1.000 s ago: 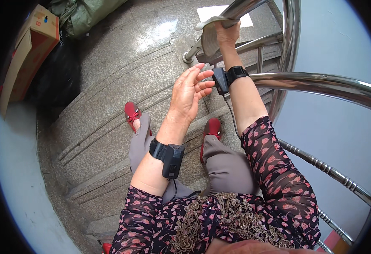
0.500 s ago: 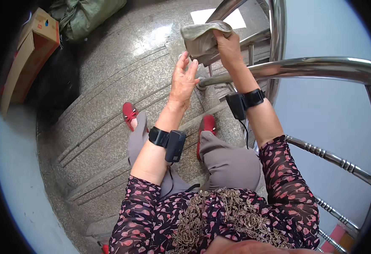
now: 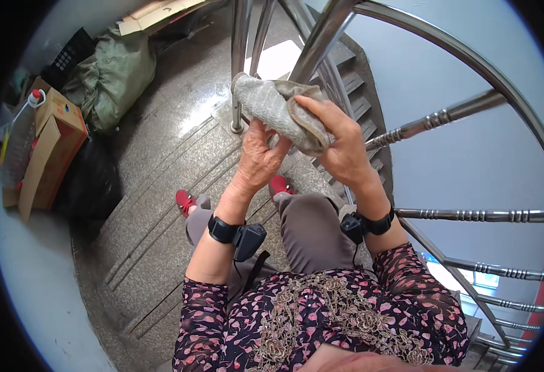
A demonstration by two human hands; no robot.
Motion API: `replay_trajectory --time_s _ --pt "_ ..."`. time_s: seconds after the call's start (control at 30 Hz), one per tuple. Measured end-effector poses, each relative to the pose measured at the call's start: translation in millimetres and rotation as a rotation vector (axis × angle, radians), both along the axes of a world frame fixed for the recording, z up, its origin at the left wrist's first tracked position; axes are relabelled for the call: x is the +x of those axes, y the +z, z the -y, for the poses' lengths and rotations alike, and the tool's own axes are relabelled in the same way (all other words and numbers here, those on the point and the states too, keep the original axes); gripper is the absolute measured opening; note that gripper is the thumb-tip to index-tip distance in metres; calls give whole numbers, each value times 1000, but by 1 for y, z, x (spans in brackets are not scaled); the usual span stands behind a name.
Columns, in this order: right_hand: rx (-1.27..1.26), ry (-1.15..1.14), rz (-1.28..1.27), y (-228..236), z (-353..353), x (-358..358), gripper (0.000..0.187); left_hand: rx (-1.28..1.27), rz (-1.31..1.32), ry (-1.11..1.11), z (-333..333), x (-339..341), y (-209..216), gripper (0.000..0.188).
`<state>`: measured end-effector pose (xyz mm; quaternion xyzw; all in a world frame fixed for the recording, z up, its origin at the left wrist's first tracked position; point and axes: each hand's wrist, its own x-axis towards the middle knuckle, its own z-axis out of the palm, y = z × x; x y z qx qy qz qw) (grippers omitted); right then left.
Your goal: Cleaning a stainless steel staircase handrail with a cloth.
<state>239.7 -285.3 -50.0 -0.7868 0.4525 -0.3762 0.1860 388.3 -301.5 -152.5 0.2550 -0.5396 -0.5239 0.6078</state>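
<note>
A folded grey-green cloth [image 3: 265, 102], worn and stained, is held up in front of me near the steel railing post. My right hand [image 3: 346, 149] grips its right end, thumb on top of the folds. From below, my left hand [image 3: 259, 158] takes hold of the cloth's underside, its fingertips partly hidden behind the fabric. Just beyond the cloth rises a thick shiny handrail [image 3: 321, 46], partly covered by it.
I stand on speckled stone stairs [image 3: 160, 242]. Steel balusters [image 3: 470, 215] run along the right. At the left are a cardboard box [image 3: 67, 124], a plastic bottle [image 3: 19, 146], a black bag [image 3: 95, 186] and a green sack [image 3: 120, 77]. White paper [image 3: 276, 59] lies beyond the railing.
My left hand, open and apart from the cloth before, now holds it too. The cloth has come lower and nearer, and is turned. The view has shifted, showing more of the railing and landing.
</note>
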Motion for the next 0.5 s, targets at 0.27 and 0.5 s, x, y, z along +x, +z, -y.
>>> replay_trajectory --time_s 0.27,0.5 --pt "-326 -268 231 31 -70 -57 55 -357 345 77 -30 -51 82 61" --pt "-549 -437 455 44 -72 -115 50 -485 497 30 -36 -110 130 61"
